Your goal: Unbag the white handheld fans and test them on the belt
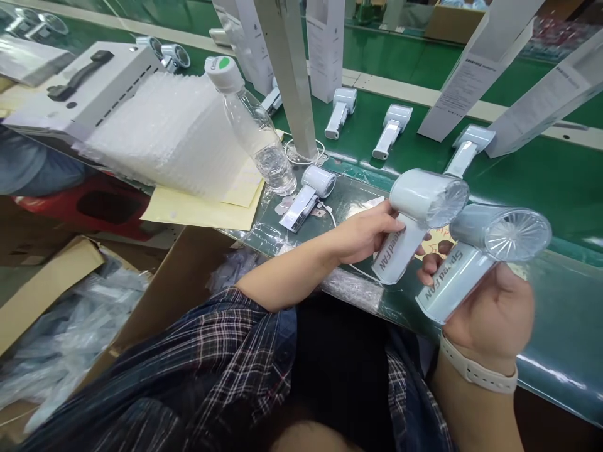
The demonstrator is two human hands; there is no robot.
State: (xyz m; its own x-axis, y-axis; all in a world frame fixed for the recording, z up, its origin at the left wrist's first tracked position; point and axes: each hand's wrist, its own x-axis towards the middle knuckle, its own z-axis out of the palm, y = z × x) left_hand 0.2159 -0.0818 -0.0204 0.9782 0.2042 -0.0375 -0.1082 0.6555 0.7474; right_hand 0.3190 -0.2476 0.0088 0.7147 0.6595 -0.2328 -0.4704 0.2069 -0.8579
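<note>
2 bare forearms [292, 273] reach forward, the left grip [365, 232] pinched, the right grip [494, 307] cupped with fingers [428, 267] curled.

I see two little hand fans, held up side by side over the bench [560, 289]. Each has a fat round head on top and a flat handle below, and both lean over a bit. The left hand [370, 233] has the whiter fan [417, 202]; "FAN" shows on its handle. The right hand [494, 307] has the bluer fan [473, 250], marked "Speed FAN". Shiny, crinkly clear wrap covers their round fronts. I can't tell if they touch.
</note>
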